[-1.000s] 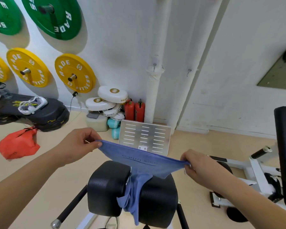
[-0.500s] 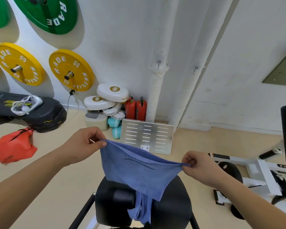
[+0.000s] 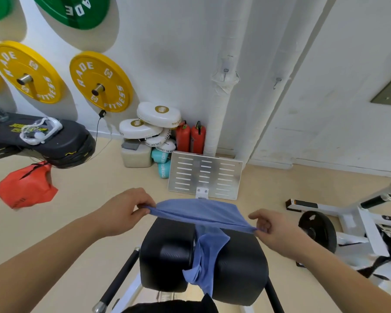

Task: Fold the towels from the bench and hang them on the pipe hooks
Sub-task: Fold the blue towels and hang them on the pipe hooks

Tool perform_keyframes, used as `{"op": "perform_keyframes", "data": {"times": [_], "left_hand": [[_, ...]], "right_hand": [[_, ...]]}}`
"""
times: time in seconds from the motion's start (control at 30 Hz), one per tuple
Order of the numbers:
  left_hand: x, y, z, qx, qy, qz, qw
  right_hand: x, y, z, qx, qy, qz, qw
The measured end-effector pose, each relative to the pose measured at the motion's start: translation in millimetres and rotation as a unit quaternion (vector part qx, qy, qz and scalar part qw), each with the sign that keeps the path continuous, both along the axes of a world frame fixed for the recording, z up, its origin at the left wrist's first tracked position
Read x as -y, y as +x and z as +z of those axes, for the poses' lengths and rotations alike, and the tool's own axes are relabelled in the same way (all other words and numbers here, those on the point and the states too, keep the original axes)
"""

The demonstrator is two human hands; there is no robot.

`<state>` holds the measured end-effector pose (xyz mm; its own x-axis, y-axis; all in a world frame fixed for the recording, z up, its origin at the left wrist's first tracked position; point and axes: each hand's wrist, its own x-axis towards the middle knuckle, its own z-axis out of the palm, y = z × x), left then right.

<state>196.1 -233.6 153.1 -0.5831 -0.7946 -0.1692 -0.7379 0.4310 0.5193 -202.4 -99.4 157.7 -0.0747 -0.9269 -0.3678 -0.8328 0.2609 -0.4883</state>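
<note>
Above the far edge of the bench (image 3: 167,254), the blue towel (image 3: 196,211) is stretched level between both hands, clear of the two black pads (image 3: 239,267). The left hand (image 3: 122,211) pinches the towel's left end between thumb and curled fingers. The right hand (image 3: 273,231) pinches the right end, where the cloth narrows to a point and partly covers the fingertips. The towel appears doubled along its length, with a rolled near edge and a smooth upper face; any printing on it is not legible. Further blue cloth (image 3: 205,256) hangs creased and bunched in the gap between the pads. Whether it belongs to the held towel or is a separate one cannot be determined, as the junction lies behind the stretched edge. The near end of the bench is cut off by the bottom border and partly masked by a dark shape (image 3: 167,306). On the wall beyond, the white pipe (image 3: 220,109) carries a hook (image 3: 225,71), small and hard to resolve. A second hook (image 3: 277,81) sits on the adjoining pipe (image 3: 262,114). Both pipes run out of the top border.
</note>
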Motion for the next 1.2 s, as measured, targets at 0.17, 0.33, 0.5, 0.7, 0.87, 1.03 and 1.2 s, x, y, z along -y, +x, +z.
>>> {"op": "perform_keyframes", "data": {"times": [0.17, 0.33, 0.5, 0.7, 0.87, 1.03, 1.2], "left_hand": [[-67.1, 24.1, -58.2, 0.073, 0.073, 0.006, 0.995], [-117.5, 36.3, -81.1, 0.081, 0.167, 0.003, 0.983], [-122.2, 26.3, -83.7, 0.041, 0.219, 0.060, 0.973], [-97.7, 15.9, -105.7, 0.060, 0.236, 0.055, 0.968], [-68.9, -0.6, -132.1, 0.099, 0.304, -0.002, 0.947], [-31.4, -13.2, -166.2, 0.107, 0.185, 0.071, 0.974], [-20.4, -22.4, -190.9, 0.123, 0.187, 0.038, 0.974]], "right_hand": [[-43.8, 31.0, -44.6, -0.030, 0.110, 0.047, 0.992], [-86.0, 37.3, -81.4, 0.037, 0.187, 0.057, 0.980], [-84.9, 36.4, -92.2, 0.090, 0.213, -0.009, 0.973], [-74.1, 36.8, -104.0, 0.103, 0.184, -0.069, 0.975], [-65.2, 46.8, -117.9, 0.079, 0.195, -0.094, 0.973], [-55.9, 53.9, -127.5, 0.048, 0.187, -0.144, 0.971], [-45.1, 56.1, -143.8, 0.023, 0.199, -0.141, 0.970]]}}
